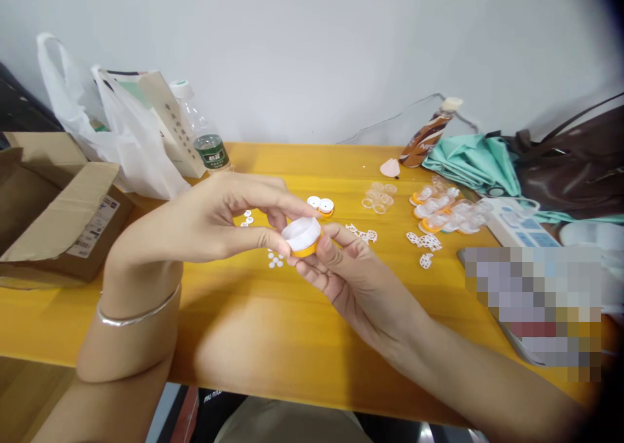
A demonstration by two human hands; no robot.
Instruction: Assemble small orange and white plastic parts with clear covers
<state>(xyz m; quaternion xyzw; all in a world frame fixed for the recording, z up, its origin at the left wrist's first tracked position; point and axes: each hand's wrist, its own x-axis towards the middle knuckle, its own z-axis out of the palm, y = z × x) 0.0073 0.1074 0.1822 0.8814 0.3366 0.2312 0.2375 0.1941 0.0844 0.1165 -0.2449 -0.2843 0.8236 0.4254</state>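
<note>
Your left hand [221, 212] pinches the white-and-orange part [302, 236] at dial centre from nine o'clock; your right hand [359, 280] clamps it from four. Uneven pressure could eject it onto white discs [275, 260] at seven.

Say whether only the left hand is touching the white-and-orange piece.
No, the left hand and the right hand both have fingers on the white-and-orange piece.
</note>
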